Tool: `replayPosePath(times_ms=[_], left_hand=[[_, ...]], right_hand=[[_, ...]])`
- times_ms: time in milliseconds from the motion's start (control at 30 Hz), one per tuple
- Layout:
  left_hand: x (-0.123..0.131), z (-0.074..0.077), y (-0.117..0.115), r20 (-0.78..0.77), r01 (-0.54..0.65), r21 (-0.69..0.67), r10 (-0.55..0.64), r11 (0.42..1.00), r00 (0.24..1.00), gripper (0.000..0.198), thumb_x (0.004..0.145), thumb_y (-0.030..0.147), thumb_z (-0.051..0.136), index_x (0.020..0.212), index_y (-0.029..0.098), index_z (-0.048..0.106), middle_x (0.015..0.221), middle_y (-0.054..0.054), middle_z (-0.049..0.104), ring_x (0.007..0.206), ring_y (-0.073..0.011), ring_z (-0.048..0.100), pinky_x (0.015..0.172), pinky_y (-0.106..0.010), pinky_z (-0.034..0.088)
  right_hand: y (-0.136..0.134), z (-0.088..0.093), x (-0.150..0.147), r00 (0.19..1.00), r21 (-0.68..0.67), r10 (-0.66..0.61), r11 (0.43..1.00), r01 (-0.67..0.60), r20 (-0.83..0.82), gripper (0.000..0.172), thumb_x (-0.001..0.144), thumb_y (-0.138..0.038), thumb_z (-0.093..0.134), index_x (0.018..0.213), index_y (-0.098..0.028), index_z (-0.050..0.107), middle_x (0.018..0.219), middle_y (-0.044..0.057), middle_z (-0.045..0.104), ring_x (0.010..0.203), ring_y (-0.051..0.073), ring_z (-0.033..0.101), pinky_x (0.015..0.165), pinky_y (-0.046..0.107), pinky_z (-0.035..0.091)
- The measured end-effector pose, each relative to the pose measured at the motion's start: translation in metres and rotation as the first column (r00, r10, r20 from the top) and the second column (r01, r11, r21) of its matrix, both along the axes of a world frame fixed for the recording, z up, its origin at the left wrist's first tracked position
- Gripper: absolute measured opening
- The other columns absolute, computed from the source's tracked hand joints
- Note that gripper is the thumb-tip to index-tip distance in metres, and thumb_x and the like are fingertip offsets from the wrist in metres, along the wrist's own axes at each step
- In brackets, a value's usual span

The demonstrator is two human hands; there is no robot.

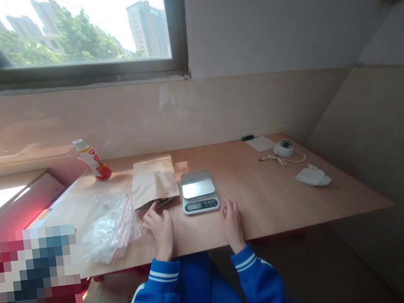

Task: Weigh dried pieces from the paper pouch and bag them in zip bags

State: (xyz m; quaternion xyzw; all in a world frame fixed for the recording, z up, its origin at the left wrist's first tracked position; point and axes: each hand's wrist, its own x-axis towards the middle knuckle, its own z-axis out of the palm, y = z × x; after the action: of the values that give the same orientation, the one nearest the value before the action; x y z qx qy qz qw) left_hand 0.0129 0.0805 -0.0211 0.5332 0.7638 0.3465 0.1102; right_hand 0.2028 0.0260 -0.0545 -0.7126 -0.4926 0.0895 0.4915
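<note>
A kitchen scale (197,186) with a silver top plate and a small display sits on the table between my two hands. To its left lies a brown paper bag (154,179), its mouth toward me and slightly parted, with something dark just inside. My left hand (161,230) rests at that mouth, fingers spread and nothing in them; one fingertip reaches the bag's edge. My right hand (231,220) lies on the table by the scale's lower right corner, its fingers loosely stretched and holding nothing. Clear zip bags (109,230) with red seal strips lie left of my left hand.
A bottle with a red label (92,159) stands at the back left of the wooden table (266,207). Toward the right are a white round device (284,148) with a cable, a paper sheet (260,143), a green-handled tool (247,138) and a crumpled white item (313,176).
</note>
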Motion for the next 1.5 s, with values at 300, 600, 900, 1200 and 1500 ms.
replayPosePath(times_ms=[300, 600, 900, 1200, 1500], left_hand=[[0.002, 0.015, 0.031, -0.102, -0.196, -0.128, 0.184, 0.972, 0.978, 0.054, 0.083, 0.047, 0.050, 0.117, 0.005, 0.048, 0.131, -0.028, 0.039, 0.117, -0.0435, 0.042, 0.090, -0.056, 0.037], [-0.001, 0.007, 0.040, -0.301, -0.189, -0.099, 0.151, 0.977, 0.942, 0.043, 0.085, 0.037, 0.044, 0.107, 0.001, 0.053, 0.114, -0.031, 0.052, 0.111, -0.0449, 0.046, 0.083, -0.057, 0.039], [-0.013, 0.003, 0.044, -0.461, -0.132, -0.124, 0.061, 0.983, 0.885, 0.043, 0.087, 0.035, 0.041, 0.105, -0.001, 0.058, 0.110, -0.028, 0.057, 0.107, -0.0392, 0.050, 0.085, -0.049, 0.038], [-0.019, 0.009, 0.032, -0.267, -0.111, -0.107, 0.079, 0.988, 0.960, 0.039, 0.084, 0.037, 0.041, 0.102, 0.006, 0.057, 0.106, -0.022, 0.062, 0.105, -0.0376, 0.054, 0.088, -0.049, 0.039], [-0.034, 0.014, 0.001, 0.076, -0.099, -0.092, 0.106, 0.991, 0.991, 0.033, 0.080, 0.044, 0.050, 0.094, 0.015, 0.056, 0.094, -0.014, 0.068, 0.096, -0.0309, 0.063, 0.083, -0.041, 0.047]], right_hand=[[-0.002, 0.004, 0.000, 1.000, 0.069, -0.001, 0.998, 0.002, -0.019, 0.030, 0.092, -0.024, 0.036, 0.115, -0.017, 0.053, 0.106, 0.014, 0.054, 0.092, 0.024, 0.061, 0.078, 0.039, 0.053], [-0.003, 0.005, 0.000, 1.000, 0.063, 0.013, 0.998, -0.012, -0.016, 0.028, 0.091, -0.025, 0.037, 0.113, -0.018, 0.053, 0.103, 0.013, 0.055, 0.090, 0.023, 0.061, 0.075, 0.038, 0.053], [-0.003, 0.006, 0.000, 0.999, 0.054, 0.034, 0.998, -0.032, -0.038, 0.026, 0.091, -0.026, 0.037, 0.110, -0.017, 0.053, 0.103, 0.013, 0.055, 0.091, 0.023, 0.061, 0.076, 0.038, 0.053], [-0.003, 0.005, 0.000, 0.999, 0.063, 0.034, 0.998, -0.032, -0.041, 0.024, 0.090, -0.025, 0.039, 0.108, -0.018, 0.053, 0.104, 0.013, 0.054, 0.091, 0.024, 0.061, 0.075, 0.039, 0.054], [-0.004, 0.007, 0.001, 0.996, 0.037, 0.059, 0.998, -0.056, -0.065, 0.020, 0.091, -0.026, 0.039, 0.104, -0.019, 0.052, 0.105, 0.013, 0.052, 0.091, 0.024, 0.061, 0.076, 0.040, 0.055]])
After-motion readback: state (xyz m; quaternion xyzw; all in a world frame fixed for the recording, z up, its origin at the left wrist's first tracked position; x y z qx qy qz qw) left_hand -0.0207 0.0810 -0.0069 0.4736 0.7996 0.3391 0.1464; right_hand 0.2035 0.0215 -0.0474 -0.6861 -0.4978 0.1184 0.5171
